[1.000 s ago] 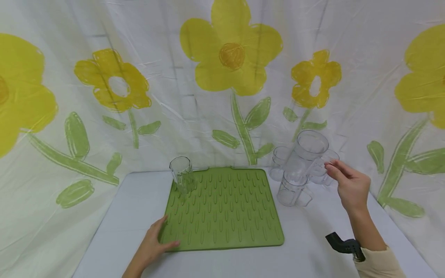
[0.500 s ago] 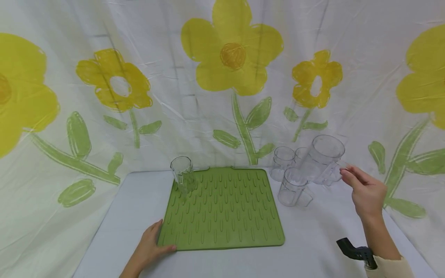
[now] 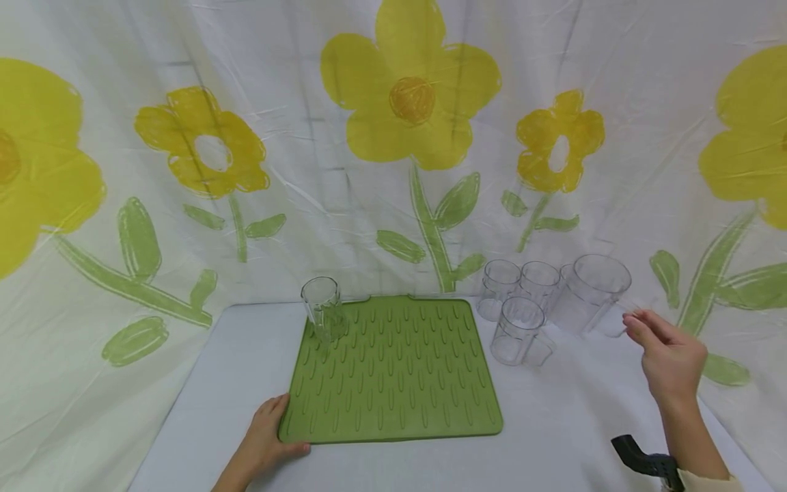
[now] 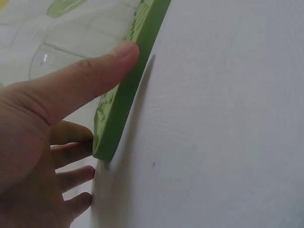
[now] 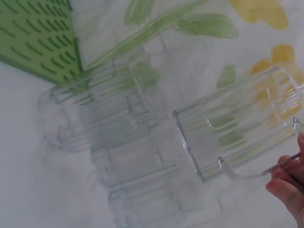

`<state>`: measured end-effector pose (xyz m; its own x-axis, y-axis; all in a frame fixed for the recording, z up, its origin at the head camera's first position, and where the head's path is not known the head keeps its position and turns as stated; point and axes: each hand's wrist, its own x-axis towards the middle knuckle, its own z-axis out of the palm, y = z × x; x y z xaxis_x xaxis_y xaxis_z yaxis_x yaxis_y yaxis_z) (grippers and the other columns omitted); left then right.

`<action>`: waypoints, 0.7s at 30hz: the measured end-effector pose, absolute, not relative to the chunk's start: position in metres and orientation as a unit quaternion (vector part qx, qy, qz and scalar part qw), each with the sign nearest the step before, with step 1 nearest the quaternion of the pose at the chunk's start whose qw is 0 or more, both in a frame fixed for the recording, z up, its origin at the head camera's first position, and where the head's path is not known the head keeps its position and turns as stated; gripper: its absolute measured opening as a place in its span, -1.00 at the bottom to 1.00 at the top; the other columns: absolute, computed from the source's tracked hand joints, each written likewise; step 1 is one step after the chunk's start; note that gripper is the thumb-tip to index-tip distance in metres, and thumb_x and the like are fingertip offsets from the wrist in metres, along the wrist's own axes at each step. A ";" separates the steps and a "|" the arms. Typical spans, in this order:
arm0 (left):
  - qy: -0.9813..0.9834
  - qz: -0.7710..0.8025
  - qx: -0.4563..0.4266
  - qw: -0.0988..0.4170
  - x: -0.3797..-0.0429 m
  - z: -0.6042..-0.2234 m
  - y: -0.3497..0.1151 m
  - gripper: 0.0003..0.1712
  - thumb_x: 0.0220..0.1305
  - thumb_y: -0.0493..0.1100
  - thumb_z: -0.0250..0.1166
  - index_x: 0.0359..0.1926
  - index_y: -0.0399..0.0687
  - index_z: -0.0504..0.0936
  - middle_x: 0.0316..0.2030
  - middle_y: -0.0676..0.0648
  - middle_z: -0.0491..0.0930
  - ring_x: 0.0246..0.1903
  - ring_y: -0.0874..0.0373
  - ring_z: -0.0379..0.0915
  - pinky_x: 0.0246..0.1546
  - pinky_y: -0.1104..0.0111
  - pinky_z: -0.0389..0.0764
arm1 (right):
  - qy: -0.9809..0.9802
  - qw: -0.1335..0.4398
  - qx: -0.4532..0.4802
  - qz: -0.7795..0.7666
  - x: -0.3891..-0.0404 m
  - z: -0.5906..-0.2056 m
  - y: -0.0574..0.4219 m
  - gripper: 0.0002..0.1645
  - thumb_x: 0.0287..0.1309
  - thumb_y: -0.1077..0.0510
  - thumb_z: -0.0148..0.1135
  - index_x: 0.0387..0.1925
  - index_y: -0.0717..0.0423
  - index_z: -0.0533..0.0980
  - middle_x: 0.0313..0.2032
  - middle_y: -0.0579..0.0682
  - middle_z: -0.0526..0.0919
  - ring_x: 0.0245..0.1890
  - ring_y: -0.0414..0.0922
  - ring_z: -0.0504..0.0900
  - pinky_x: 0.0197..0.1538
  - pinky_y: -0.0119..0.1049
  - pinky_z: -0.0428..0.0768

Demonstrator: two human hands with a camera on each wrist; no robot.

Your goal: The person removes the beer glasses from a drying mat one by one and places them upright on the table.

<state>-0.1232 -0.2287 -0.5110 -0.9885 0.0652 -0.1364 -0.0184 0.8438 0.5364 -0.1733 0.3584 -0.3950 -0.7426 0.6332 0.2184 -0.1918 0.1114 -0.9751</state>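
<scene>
My right hand (image 3: 671,355) pinches the handle of a clear mug (image 3: 589,294) between thumb and fingertips at the right of the head view. The mug is upright, and in the right wrist view it overlaps other clear mugs (image 5: 133,161) behind it. On the left, my left hand (image 3: 261,436) rests at the near left corner of a ribbed green drying mat (image 3: 393,376). Its thumb touches the near edge, with the relaxed fingers (image 4: 73,154) along the left edge. Another clear mug (image 3: 326,314) stands on the mat's far left corner.
Several clear mugs stand grouped right of the mat, among them a near mug (image 3: 516,335) and a far one (image 3: 499,294). A white table (image 3: 553,437) lies beneath everything. Behind it hangs a white curtain (image 3: 295,225) with yellow flowers.
My right hand has carried the mug to the right and lower, uncovering a mug behind it. My left hand has shifted slightly left and down at the mat's corner.
</scene>
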 end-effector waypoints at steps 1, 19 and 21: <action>0.957 0.280 0.012 0.075 -0.123 -0.511 -0.229 0.29 -0.26 0.10 0.62 0.34 -0.56 0.19 0.28 -0.49 0.28 0.30 -0.46 0.13 0.32 -0.22 0.27 | -0.669 0.317 -0.170 0.650 -0.173 -0.396 0.360 -0.72 0.06 0.35 0.37 -0.12 0.20 0.70 -0.45 -0.31 0.74 -0.46 -0.45 0.71 -0.32 -0.68 0.62; 0.961 0.270 0.013 0.064 -0.125 -0.516 -0.232 0.22 -0.23 0.07 0.61 0.32 -0.54 0.24 0.27 -0.48 0.32 0.29 -0.45 0.17 0.31 -0.21 0.29 | -0.682 0.283 -0.221 0.637 -0.170 -0.435 0.370 -0.76 0.05 0.35 0.39 -0.19 0.16 0.73 -0.55 -0.40 0.70 -0.54 -0.49 0.67 -0.31 -0.78 0.56; 0.960 0.272 0.013 0.062 -0.126 -0.517 -0.232 0.21 -0.23 0.07 0.61 0.32 -0.53 0.25 0.27 -0.48 0.33 0.29 -0.44 0.17 0.31 -0.21 0.28 | -0.702 0.267 -0.236 0.617 -0.171 -0.441 0.370 -0.73 0.07 0.29 0.40 -0.13 0.17 0.71 -0.55 -0.47 0.68 -0.53 -0.54 0.65 -0.27 -0.83 0.51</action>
<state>-0.1256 -0.2324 -0.5165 -0.9919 0.0586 -0.1130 -0.0093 0.8519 0.5236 -0.1707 0.3704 -0.4405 -0.7465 0.6600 0.0843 0.0018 0.1288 -0.9917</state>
